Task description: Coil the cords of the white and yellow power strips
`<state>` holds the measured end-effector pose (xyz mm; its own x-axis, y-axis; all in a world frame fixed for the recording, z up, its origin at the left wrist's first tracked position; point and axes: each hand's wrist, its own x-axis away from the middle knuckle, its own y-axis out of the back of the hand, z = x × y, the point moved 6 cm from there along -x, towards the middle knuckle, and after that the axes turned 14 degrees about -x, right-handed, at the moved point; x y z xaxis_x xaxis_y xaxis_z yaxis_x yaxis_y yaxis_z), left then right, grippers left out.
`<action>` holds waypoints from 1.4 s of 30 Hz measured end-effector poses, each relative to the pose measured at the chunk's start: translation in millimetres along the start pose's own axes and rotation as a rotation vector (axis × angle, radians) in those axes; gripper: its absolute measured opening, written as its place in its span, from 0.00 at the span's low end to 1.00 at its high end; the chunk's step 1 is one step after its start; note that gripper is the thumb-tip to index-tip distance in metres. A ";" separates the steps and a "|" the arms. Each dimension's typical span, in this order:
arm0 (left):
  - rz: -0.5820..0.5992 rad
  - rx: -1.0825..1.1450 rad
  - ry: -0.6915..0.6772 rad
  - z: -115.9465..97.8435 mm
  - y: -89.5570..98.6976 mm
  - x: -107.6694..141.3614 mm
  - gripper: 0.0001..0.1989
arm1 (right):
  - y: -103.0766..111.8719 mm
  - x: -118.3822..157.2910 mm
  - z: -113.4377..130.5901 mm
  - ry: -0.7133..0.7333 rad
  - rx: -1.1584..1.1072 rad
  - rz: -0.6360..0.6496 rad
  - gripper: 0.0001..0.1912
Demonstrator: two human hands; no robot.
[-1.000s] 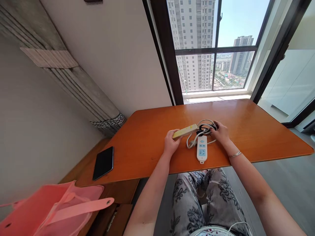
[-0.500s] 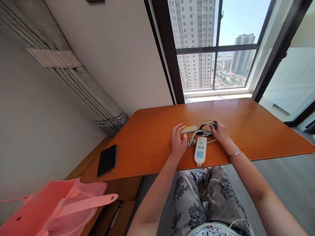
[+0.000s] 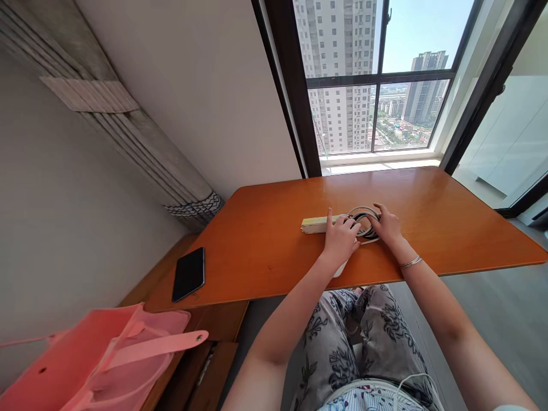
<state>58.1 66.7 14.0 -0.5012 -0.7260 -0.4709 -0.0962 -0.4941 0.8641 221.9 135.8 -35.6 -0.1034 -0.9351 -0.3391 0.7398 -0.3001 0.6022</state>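
Note:
On the wooden table (image 3: 257, 245), a bundle of white and black cables (image 3: 366, 231) lies coiled between my hands. My left hand (image 3: 341, 238) reaches over the coil's left side, its outer finger raised and the others bent onto the cables. Under that hand, a white power strip (image 3: 339, 270) is mostly hidden, only its near end showing. My right hand (image 3: 387, 229) grips the right side of the coil, with one finger lifted off. A second long power strip (image 3: 314, 225), white with a yellowish top, lies just left of the coil.
A black phone (image 3: 189, 274) lies at the table's left end. Beside that end is a pink bag (image 3: 98, 348) with a strap. Behind the table are a window (image 3: 379, 80) and a gathered curtain (image 3: 128, 131). My legs are below the near edge.
My left hand has moved right, from beside the second strip onto the coil and over the socketed power strip. The second strip has shifted left, and the cables sit in a tighter round coil.

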 end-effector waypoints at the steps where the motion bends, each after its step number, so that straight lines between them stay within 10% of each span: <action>1: -0.003 0.004 -0.004 1.5 -0.6 0.9 0.16 | 1.1 -0.1 -0.4 -0.006 -0.036 -0.004 0.28; 15: 0.010 0.000 0.076 25.8 -27.4 5.0 0.11 | -25.5 -4.0 -16.9 -0.271 -0.870 -0.017 0.30; 25: -0.038 0.114 0.047 3.5 -30.6 -8.4 0.10 | -27.1 -5.9 -8.8 -0.165 -0.929 0.093 0.28; 42: -0.057 0.136 0.060 28.2 -33.6 -13.3 0.08 | -27.5 -6.5 -5.9 -0.074 -0.792 0.147 0.21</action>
<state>43.7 106.5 -3.8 -0.4399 -0.7279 -0.5260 -0.2403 -0.4689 0.8499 206.1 151.2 -54.2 0.0087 -0.9729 -0.2309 0.9977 0.0239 -0.0633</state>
